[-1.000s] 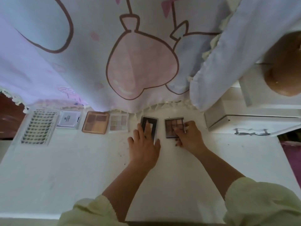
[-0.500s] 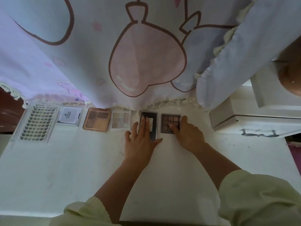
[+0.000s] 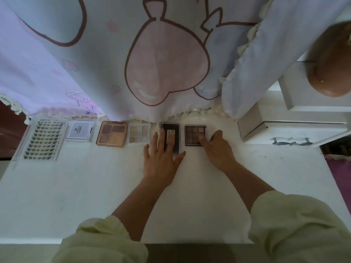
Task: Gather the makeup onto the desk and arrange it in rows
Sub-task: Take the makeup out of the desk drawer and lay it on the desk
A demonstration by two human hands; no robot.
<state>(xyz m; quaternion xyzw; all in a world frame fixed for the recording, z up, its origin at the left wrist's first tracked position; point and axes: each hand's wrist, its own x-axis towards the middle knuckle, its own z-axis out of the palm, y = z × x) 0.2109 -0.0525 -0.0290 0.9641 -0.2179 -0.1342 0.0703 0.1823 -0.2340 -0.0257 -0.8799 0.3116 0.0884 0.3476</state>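
Several makeup items lie in one row along the back of the white desk [image 3: 95, 196]. From the left: a clear false-lash tray [image 3: 44, 139], a white compact [image 3: 79, 130], a rose-gold four-pan palette [image 3: 111, 133], a pale nine-pan palette [image 3: 138, 134], a black palette [image 3: 175, 130] and a dark brown eyeshadow palette [image 3: 192, 134]. My left hand [image 3: 161, 158] lies flat with straight fingers on the black palette. My right hand [image 3: 216, 149] touches the brown palette with its forefinger stretched out.
A printed curtain [image 3: 161, 63] hangs over the desk's back edge just behind the row. A white drawer unit [image 3: 294, 130] stands at the right back, with a brown rounded object [image 3: 332, 59] above it. The desk's front edge runs near my sleeves.
Both hands have slid the black and the brown palettes a little back toward the curtain, more in line with the row. The brown palette now lies straight.
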